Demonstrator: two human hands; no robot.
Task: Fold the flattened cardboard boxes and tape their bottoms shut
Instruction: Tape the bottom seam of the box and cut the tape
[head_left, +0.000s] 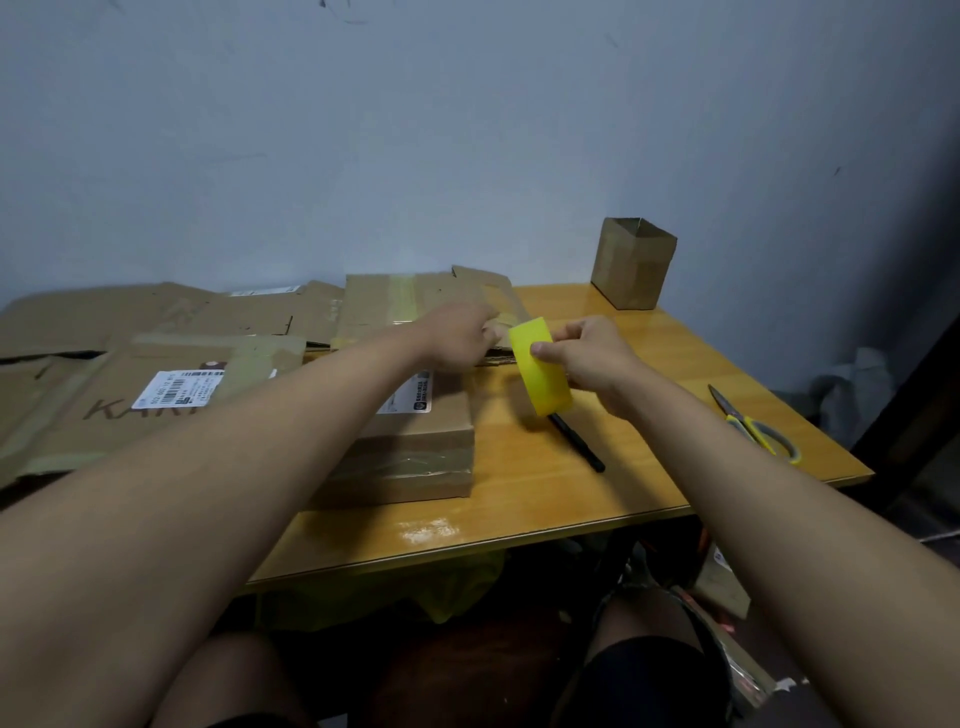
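fingers of right hand grip yellow tape roll; left hand fingers hidden, state unclear.

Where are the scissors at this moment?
In the head view, the scissors lie flat on the table near its right edge, apart from both hands, right of the black pen.
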